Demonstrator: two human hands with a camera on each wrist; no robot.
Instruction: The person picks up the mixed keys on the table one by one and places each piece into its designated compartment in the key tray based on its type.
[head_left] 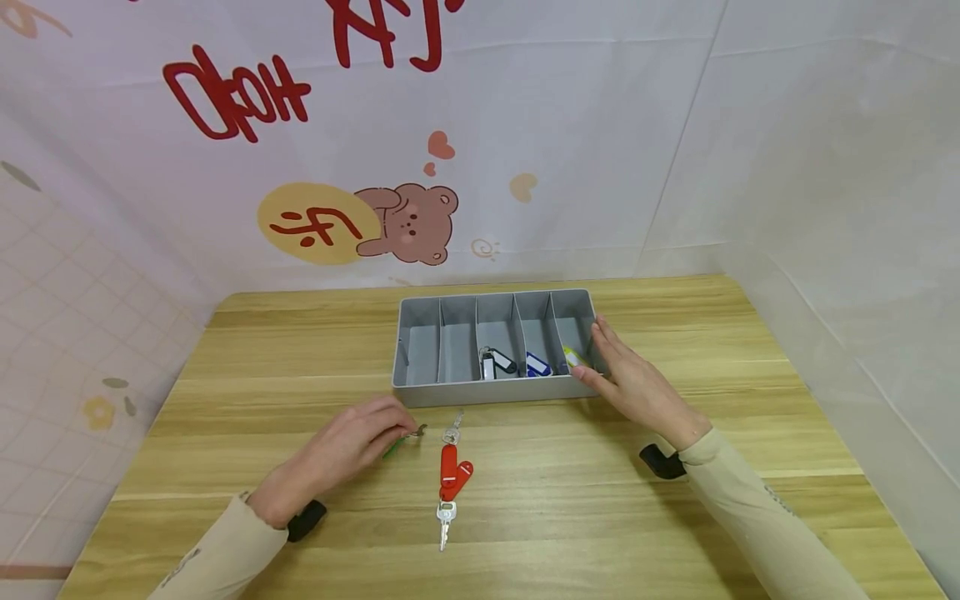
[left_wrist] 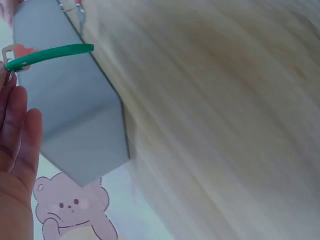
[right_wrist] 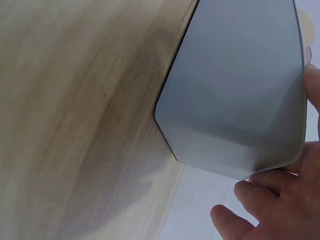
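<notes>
My left hand pinches a green key tag by its ring end, with a small key beside the fingertips. It is low over the table, just in front of the left part of a grey compartment tray. My right hand holds the tray's right end, thumb at the front rim and fingers against the outer end wall. Two red key tags overlap on the table; one key points toward me, another toward the tray.
Inside the tray, black key tags lie in the middle compartment, blue ones right of it, and a yellow one in the rightmost. Thin dividers separate them. A printed cloth wall rises behind the wooden table.
</notes>
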